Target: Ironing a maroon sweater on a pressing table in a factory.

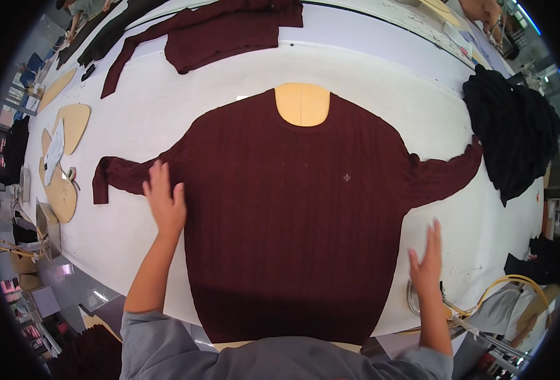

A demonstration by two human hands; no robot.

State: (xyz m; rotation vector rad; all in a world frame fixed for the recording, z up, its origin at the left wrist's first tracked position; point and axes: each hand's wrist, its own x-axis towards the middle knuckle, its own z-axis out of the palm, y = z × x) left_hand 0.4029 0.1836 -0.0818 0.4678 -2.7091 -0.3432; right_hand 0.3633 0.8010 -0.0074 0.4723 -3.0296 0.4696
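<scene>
A maroon knitted sweater [292,215] lies spread flat in front of me, with a small emblem on its chest. Inside it is a pale yellow board [302,104], visible at the neckline and again as a strip below the hem. My left hand [166,201] is open at the left underarm, its fingertips over the sleeve [128,175], whose cuff end is folded down. Off the sweater's right side, my right hand [427,266] is open, fingers extended and holding nothing. Partly hidden by my right wrist is a metal-edged tool [413,297], apparently an iron.
Another maroon sweater [223,35] lies across the far side of the white table [121,120]. A heap of black garments [511,126] sits at right, against the right cuff. Shaped yellow boards [74,126] are at left. A yellow hose [521,278] loops at lower right.
</scene>
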